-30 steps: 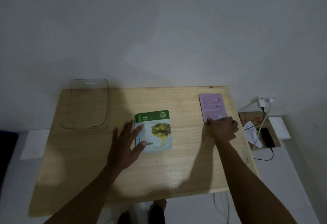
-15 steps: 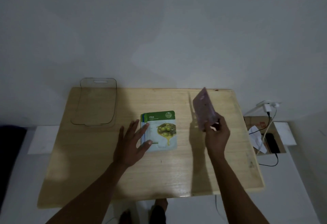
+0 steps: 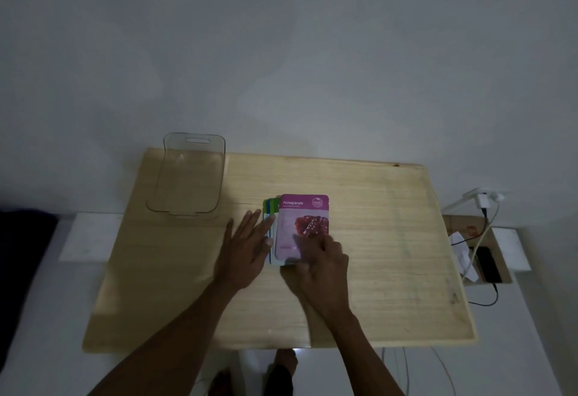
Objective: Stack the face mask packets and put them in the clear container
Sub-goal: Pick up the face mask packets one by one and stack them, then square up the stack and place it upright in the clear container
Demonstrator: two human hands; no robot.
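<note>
Both hands meet at the packet stack mid-table.

Left hand lies flat and spread against the stack's nine o'clock edge; right hand, fingers down, presses the pomegranate packet on top, hiding its six o'clock corner. Lower packets show only coloured edges. Clear container stands at ten o'clock, well apart.

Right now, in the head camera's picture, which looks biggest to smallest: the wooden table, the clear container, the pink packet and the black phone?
1. wooden table
2. clear container
3. pink packet, partly under the right hand
4. black phone, though it lies lower and farther away, so it is less sure
</note>
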